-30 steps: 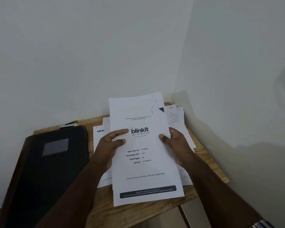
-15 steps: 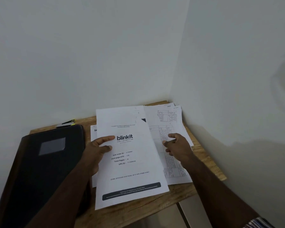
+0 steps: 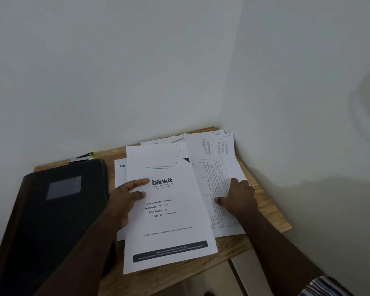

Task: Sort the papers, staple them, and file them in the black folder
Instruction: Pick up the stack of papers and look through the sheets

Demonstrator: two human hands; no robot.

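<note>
While the sorting was plainly unfinished, the wooden table [image 3: 265, 212] lay under both hands, and the closed black folder [image 3: 58, 210] sat just beside the left forearm, on its outer side. The left hand [image 3: 126, 199] gripped the blinkit-headed stack [image 3: 169, 223] by its left edge, thumb on top and fingers beneath, its lower end reaching past the table's near edge. The right hand [image 3: 237, 195] rested with loosely bent fingers on the table-printed sheets [image 3: 214, 178] just right of that stack, pinching nothing that could be seen. To do this step well, that hand should probably slide one sheet free by a corner while the left keeps its stack squared for stapling. The stapler [image 3: 82, 157] lay beyond the folder, well clear of both hands.
</note>
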